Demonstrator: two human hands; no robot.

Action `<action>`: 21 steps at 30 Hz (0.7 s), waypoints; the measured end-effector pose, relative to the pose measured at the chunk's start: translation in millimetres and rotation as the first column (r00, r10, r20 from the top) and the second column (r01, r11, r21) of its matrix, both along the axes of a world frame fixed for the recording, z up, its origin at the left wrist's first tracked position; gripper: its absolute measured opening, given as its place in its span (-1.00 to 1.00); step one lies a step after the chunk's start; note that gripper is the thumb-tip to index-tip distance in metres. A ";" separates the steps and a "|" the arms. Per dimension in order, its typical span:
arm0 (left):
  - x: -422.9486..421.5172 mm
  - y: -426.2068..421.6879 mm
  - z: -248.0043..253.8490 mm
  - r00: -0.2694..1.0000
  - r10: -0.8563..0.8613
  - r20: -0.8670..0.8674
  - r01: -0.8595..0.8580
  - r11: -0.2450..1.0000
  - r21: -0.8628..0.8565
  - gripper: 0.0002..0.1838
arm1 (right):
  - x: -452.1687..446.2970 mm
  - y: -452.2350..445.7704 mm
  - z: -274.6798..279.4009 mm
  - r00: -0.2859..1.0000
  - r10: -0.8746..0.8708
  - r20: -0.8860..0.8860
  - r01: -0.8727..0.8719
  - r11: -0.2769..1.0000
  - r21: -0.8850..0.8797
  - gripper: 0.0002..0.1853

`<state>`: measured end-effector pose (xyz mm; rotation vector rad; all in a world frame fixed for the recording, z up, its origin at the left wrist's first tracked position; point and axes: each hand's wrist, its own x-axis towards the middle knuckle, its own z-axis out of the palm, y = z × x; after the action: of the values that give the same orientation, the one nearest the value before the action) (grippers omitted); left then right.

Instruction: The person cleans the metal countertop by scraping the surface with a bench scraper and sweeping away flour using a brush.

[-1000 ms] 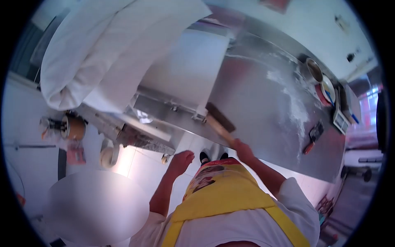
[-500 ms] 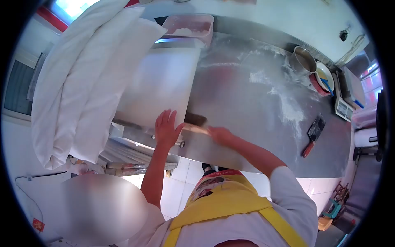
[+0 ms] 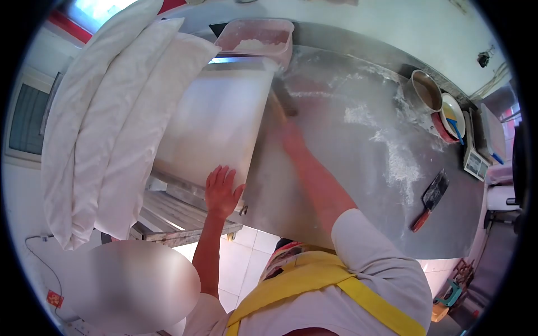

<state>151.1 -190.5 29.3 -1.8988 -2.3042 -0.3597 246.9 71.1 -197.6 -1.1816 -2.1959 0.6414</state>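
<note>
My left hand [image 3: 222, 193] lies with spread fingers on the near right corner of a smooth pale board [image 3: 210, 120]. In my right hand [image 3: 292, 139] is a brush [image 3: 284, 99] with dark bristles, slightly blurred. The arm reaches forward over the steel table [image 3: 330, 168], and the brush is on the metal beside the board's right edge. At the board's far end stands a pinkish translucent tub [image 3: 255, 36] with white powder inside. A white cloth [image 3: 120, 120] is draped over the left part of the board.
White powder [image 3: 400, 159] is scattered across the table. A scraper with a red handle [image 3: 434, 199] lies at the right. Along the back right are a metal pot [image 3: 423, 92], a plate [image 3: 453, 115] and a scale [image 3: 475, 162]. Beneath the board is a slatted rack [image 3: 168, 218].
My right hand has swept the brush forward along the board's right edge, from the near corner toward the tub. My left hand stays on the board's near corner.
</note>
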 end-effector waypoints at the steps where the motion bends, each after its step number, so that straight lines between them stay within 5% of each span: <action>1: 0.0 1.7 0.8 1.000 0.005 -0.004 -0.005 1.000 -0.011 -0.52 | 24.8 4.0 42.1 0.997 -0.062 -0.054 0.061 0.998 -0.023 -0.80; 3: 1.3 1.2 2.3 1.000 0.011 -0.009 -0.011 0.999 -0.030 -0.52 | 62.9 14.3 88.2 0.944 -0.326 0.044 0.323 0.897 -0.302 -0.79; 9: 1.9 1.8 2.4 0.999 0.033 0.018 -0.033 0.999 -0.004 -0.53 | 162.5 7.9 120.6 0.905 -0.366 0.215 0.424 0.803 -0.418 -0.68; 12: -1.3 1.2 1.2 1.000 0.012 0.008 -0.012 1.000 0.012 -0.52 | 187.7 11.0 122.9 0.894 -0.101 0.436 0.256 0.915 -0.312 -0.60; 15: -1.9 2.8 4.3 0.999 0.020 0.048 -0.021 0.999 0.026 -0.51 | 155.7 30.3 185.4 0.963 -0.176 0.206 0.119 0.957 0.264 -0.52; 17: -4.6 2.8 6.7 0.995 0.024 0.093 -0.027 0.999 0.027 -0.51 | 114.1 86.6 197.6 0.988 0.014 -0.156 -0.051 0.971 -0.234 -0.43; 19: -4.5 6.0 7.2 0.991 0.030 0.129 -0.038 0.998 0.056 -0.52 | 64.7 138.4 226.4 0.887 -0.162 -0.433 -0.255 0.609 -0.751 -0.30; 21: -8.0 5.8 8.8 0.990 0.031 0.136 -0.043 0.995 0.087 -0.53 | 3.0 178.8 236.5 0.937 -0.198 -0.287 -0.069 0.700 -0.710 -0.27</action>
<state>143.1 -184.7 38.1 -1.8402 -2.3588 -0.5930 249.9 249.9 38.9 -1.3578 -1.6066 1.6433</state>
